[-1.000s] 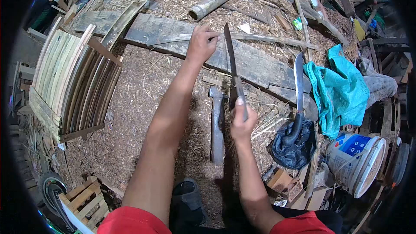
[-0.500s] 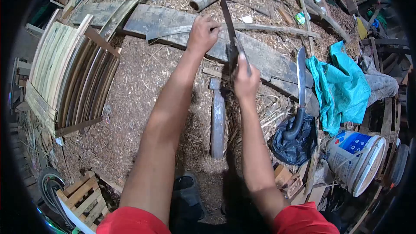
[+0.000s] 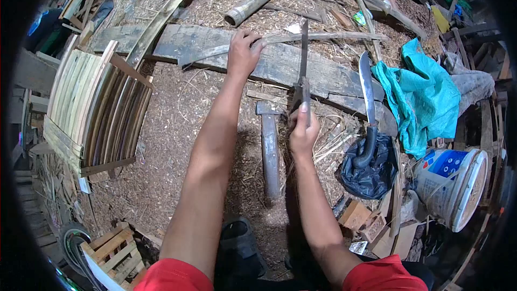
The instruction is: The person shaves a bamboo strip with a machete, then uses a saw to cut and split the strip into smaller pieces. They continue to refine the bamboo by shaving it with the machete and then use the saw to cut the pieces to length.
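Observation:
My left hand (image 3: 245, 54) presses a long, slightly curved wooden strip (image 3: 328, 36) down against a grey plank (image 3: 215, 40), its fingers closed over it. In my right hand (image 3: 304, 132) is a handsaw (image 3: 304, 59), gripped by its handle, with the narrow dark blade pointing away from me. That blade crosses the strip to the right of my left hand. A hammer (image 3: 270, 151) with a thick handle lies on the ground between my forearms, its head towards the plank.
A machete (image 3: 367, 91) rests with its handle on a black plastic bag (image 3: 377, 175) at right, near a teal tarp (image 3: 425, 102) and a white bucket (image 3: 447, 186). Left stands a bundle of curved slats (image 3: 102, 113). A bamboo pole (image 3: 264, 0) lies beyond the plank.
The saw has swung from a leftward tilt to nearly straight ahead, and my right hand has come slightly back towards me. My left hand stays on the strip. The view has shifted a little.

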A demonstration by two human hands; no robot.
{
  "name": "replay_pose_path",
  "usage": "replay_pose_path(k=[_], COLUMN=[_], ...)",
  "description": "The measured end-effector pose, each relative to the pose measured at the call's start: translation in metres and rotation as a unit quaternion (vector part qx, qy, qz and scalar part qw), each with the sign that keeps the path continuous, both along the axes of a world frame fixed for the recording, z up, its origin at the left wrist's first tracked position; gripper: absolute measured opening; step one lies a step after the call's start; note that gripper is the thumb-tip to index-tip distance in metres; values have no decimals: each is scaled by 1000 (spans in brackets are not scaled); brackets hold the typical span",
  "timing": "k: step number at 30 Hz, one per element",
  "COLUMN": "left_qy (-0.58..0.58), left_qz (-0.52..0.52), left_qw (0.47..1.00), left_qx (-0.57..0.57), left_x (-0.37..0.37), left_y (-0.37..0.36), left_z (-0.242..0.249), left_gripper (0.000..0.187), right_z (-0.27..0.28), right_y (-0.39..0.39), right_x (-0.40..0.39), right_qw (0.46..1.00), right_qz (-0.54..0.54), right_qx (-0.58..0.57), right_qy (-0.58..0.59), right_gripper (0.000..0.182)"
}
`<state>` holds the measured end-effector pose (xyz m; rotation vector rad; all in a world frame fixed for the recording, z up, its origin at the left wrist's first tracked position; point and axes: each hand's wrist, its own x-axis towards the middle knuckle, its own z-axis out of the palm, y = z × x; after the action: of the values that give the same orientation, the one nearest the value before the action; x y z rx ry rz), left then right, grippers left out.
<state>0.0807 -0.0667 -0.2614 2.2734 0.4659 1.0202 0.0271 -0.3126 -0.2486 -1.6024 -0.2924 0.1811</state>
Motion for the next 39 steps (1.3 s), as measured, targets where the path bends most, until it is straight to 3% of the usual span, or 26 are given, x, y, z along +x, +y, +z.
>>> replay_pose_path(k=[4,6,10,18,39], left_qy=[-11,-17,3,-5,-45], left_qz=[25,30,15,-43,-3], left_qw=[1000,999,996,992,997], left_qx=[-1,11,84,118,61], left_x=[-13,-17,-27,-42,-48], left_y=[-13,-15,-19,-18,-30], left_z=[-1,-1,0,4,-6], left_gripper=[22,21,16,14,16], right_z=[12,9,11,11,0], right_y=[8,5,-5,-7,-10], right_x=[-8,-5,-7,-18,-31], right_qw=[998,997,996,997,993], right_qz=[41,59,69,67,100], right_qx=[39,5,8,-23,-47], right_qy=[42,38,52,2,-31], right_gripper=[36,34,29,37,42])
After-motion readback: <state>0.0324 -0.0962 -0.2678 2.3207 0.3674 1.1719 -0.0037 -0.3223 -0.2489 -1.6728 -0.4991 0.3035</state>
